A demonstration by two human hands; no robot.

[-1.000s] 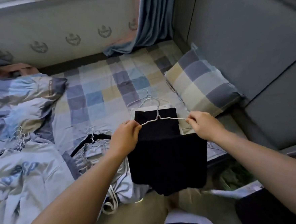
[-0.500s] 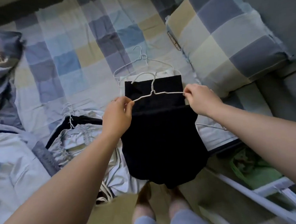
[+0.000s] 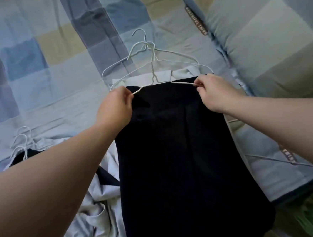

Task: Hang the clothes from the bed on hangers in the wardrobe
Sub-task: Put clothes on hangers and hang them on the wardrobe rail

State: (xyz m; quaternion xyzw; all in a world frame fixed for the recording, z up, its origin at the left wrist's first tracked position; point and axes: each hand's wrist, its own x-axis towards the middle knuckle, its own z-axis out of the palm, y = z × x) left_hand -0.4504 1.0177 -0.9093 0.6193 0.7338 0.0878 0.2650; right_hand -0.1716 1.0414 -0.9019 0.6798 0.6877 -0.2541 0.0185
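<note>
grey clothes lie at the near edge of the bed. a black cloth hangs on a white wire hanger over that edge. the left hand and right hand each keep a pinching grip on one hanger end. spare hangers lie farther back, beside the pillow.
</note>
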